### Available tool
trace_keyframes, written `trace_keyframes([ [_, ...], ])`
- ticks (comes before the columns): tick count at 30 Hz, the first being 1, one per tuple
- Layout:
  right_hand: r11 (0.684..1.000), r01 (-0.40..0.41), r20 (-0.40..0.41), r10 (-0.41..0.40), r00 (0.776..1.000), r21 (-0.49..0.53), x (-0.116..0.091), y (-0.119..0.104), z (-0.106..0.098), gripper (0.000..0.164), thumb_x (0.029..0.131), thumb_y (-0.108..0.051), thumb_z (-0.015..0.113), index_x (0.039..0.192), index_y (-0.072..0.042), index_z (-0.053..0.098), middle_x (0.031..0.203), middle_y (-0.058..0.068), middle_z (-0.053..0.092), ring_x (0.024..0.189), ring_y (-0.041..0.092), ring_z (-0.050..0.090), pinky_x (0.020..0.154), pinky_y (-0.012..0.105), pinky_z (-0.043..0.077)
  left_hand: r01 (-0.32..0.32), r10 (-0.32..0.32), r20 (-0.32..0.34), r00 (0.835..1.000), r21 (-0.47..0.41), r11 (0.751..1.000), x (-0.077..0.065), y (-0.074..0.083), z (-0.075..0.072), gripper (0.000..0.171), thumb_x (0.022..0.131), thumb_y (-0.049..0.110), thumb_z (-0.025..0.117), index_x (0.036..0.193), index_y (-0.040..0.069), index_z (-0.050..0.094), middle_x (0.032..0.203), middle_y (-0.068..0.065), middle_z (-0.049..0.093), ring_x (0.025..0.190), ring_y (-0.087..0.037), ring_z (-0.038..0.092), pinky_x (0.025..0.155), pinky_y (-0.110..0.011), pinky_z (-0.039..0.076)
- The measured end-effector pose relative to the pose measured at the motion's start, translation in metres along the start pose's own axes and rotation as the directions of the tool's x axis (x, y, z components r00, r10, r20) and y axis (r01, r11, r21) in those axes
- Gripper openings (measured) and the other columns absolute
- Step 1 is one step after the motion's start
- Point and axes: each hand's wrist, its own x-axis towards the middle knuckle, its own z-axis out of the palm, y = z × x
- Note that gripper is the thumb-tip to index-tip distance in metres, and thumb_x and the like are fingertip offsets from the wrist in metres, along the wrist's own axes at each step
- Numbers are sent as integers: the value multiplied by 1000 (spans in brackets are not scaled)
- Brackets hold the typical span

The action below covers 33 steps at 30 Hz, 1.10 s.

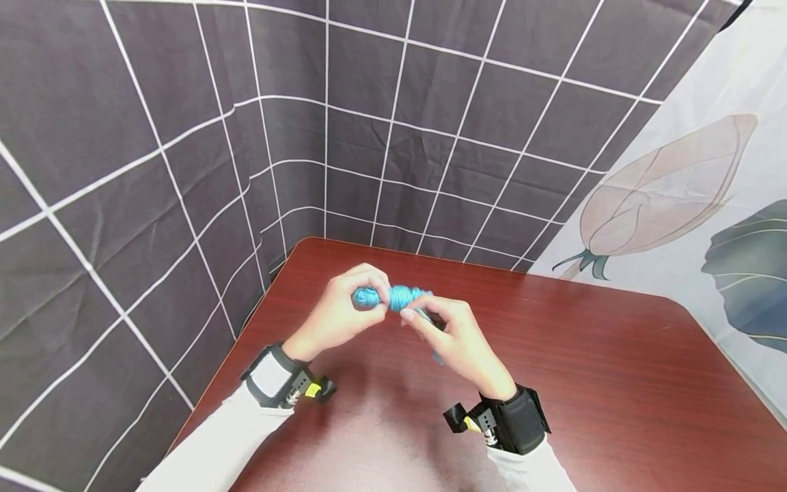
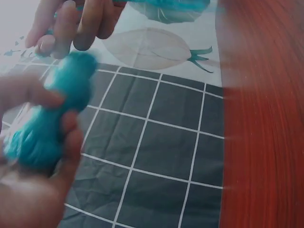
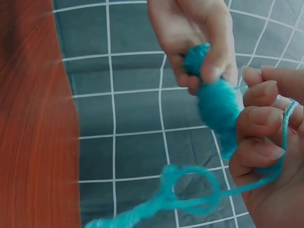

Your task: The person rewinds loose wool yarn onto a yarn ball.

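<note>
A bundle of turquoise yarn (image 1: pixel 401 297), wound tight round its middle, is held above the table. My left hand (image 1: pixel 349 305) grips it near its left end, thumb and fingers curled round it, and a tuft (image 3: pixel 195 59) shows past the palm in the right wrist view. Close by its other end, my right hand (image 1: pixel 451 335) pinches a strand of yarn (image 3: pixel 286 126) that runs across its curled fingers. From that hand the strand leads to a loop and a twisted hanging length of yarn (image 3: pixel 142 211).
A reddish-brown wooden table (image 1: pixel 553 355) lies under both hands. Dark grey cloth with a white grid (image 1: pixel 443 137) stands behind and to the left. On the right hangs white cloth with a flower print (image 1: pixel 664 198). Each wrist wears a black strap with a small camera.
</note>
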Motion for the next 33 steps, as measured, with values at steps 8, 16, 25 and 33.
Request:
trace_keyframes([
  [8, 1000, 10, -92, -9, 996, 5, 4, 6, -10, 11, 82, -24, 68, 79, -14, 65, 62, -1, 57, 48, 11, 44, 42, 23, 37, -27, 87, 318, 944, -189, 982, -2, 14, -9, 15, 71, -9, 64, 74, 5, 59, 89, -9, 61, 89, -17, 53, 77, -35, 49],
  [16, 998, -19, -37, 21, 999, 59, 3, -2, -7, 9, 88, -2, 57, 82, -7, 63, 61, 2, 51, 45, 11, 41, 39, 21, 35, 12, 79, 202, 976, -413, 910, 1, 17, -9, 20, 71, -19, 63, 75, -2, 54, 93, -17, 55, 92, -25, 51, 72, -25, 51],
  [25, 1000, 9, 5, -10, 1000, 25, 0, -1, 3, 14, 92, -14, 55, 81, -11, 64, 56, -1, 42, 45, 9, 38, 43, 22, 36, 19, -38, -119, 992, -155, 988, 4, 0, -2, 14, 72, -10, 68, 79, 0, 61, 95, -12, 60, 92, -18, 54, 77, -25, 51],
  [33, 1000, 20, -73, -19, 997, 8, 3, 2, -8, 14, 90, -22, 58, 81, -15, 64, 56, 0, 44, 42, 10, 38, 37, 23, 34, 8, -9, 15, 1000, 46, 999, -2, -17, 5, 15, 71, 1, 69, 75, 14, 62, 91, 0, 61, 89, -12, 53, 78, -35, 49],
])
